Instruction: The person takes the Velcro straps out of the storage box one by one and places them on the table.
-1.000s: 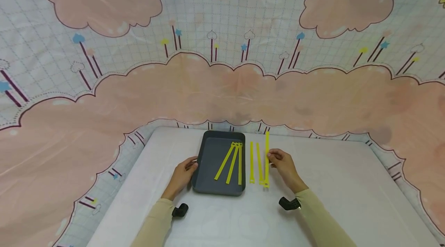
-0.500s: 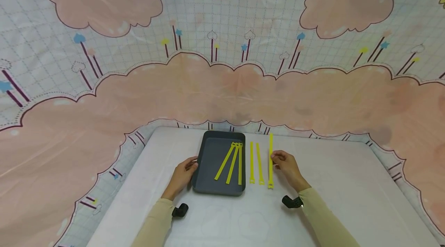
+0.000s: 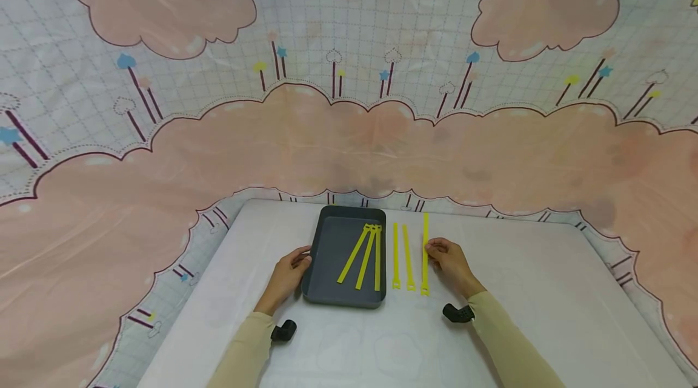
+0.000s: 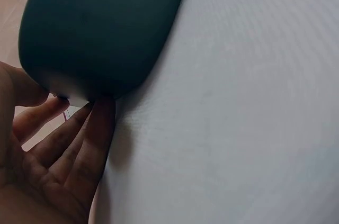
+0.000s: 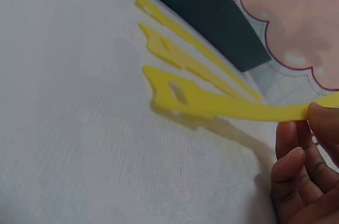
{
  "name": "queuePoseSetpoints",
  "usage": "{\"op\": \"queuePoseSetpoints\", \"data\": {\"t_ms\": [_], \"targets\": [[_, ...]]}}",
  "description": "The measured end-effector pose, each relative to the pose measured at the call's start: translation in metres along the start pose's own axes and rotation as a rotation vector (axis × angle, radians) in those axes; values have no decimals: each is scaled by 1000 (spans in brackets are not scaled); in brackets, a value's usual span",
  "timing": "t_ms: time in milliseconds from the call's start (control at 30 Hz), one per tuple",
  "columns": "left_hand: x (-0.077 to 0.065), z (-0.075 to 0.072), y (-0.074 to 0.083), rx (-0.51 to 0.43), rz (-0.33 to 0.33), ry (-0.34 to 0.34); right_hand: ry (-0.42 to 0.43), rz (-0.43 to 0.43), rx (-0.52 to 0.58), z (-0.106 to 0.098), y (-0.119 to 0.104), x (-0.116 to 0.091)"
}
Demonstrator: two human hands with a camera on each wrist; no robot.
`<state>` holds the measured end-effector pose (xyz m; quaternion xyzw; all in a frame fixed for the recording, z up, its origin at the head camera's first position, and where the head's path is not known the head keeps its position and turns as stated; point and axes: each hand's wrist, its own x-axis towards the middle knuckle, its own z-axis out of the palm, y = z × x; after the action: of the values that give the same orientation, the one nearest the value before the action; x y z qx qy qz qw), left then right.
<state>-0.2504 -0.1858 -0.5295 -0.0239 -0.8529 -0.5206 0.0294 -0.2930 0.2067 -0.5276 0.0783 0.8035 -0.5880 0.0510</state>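
Observation:
Thumb and fingertips of my right hand [image 3: 449, 259] pinch a yellow hook-and-loop cable tie [image 3: 425, 267]. In the right wrist view its slotted head [image 5: 180, 92] sits slightly above the white table, casting a shadow. Left of it, two more yellow cable ties, a middle one [image 3: 408, 259] and a left one [image 3: 395, 256], lie roughly parallel on the table. Beside them is a dark grey tray [image 3: 327, 267] with three yellow cable ties [image 3: 366, 260] fanned inside, heads together at the far end. My left hand [image 3: 283, 276] touches the tray's left side with fairly straight fingers [image 4: 95, 139].
The white table [image 3: 545, 291] extends to both sides and in front of the tray. Behind it hangs a patterned cloth [image 3: 349, 151] with pink clouds. Each wrist carries a black device, the left one [image 3: 285, 331] and the right one [image 3: 458, 313].
My right hand has moved slightly right with its cable tie, away from the middle one, and then barely shifts. The left hand and tray have stayed in place.

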Motion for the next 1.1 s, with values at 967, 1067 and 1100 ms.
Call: {"op": "queuePoseSetpoints", "data": {"t_ms": [967,1067,1100], "targets": [[0,0,-2,-11,-3,-14,61,73,-197,2,-1,11],[0,0,-2,-3,1,-12,67,73,-181,2,-1,11],[0,-1,-2,1,0,-10,69,72,-173,2,-1,11]]}}
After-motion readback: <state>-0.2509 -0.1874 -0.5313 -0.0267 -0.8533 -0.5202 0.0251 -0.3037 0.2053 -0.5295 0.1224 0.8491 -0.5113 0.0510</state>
